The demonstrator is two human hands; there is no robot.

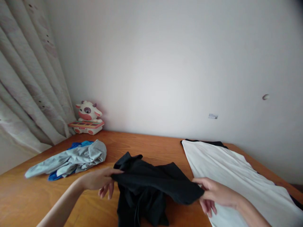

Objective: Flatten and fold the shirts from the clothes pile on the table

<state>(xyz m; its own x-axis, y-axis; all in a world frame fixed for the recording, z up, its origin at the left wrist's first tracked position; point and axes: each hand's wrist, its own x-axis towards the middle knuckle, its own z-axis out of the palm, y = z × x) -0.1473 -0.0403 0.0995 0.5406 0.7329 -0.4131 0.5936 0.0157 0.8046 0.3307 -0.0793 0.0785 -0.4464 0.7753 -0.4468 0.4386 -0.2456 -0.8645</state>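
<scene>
Left hand (100,180), right hand (216,193) pinch opposite ends of black garment (153,176), its lower part bunched above wooden table (146,142). Best keep stretched edge taut, grips level, bunched folds loose.

A plain, pale wall (153,63) fills most of the scene, brightest in a soft patch near its middle and fading to grey toward the sides. Low on its right half is a small printed label (213,116); farther right and a little higher sits a small, round, pale fitting (265,97). At the left, a light curtain (28,72) with faint pinkish and dark motifs hangs in long slanting folds. Below, a warm orange-brown wooden surface (156,148) with a smooth sheen reaches back toward the wall.
</scene>
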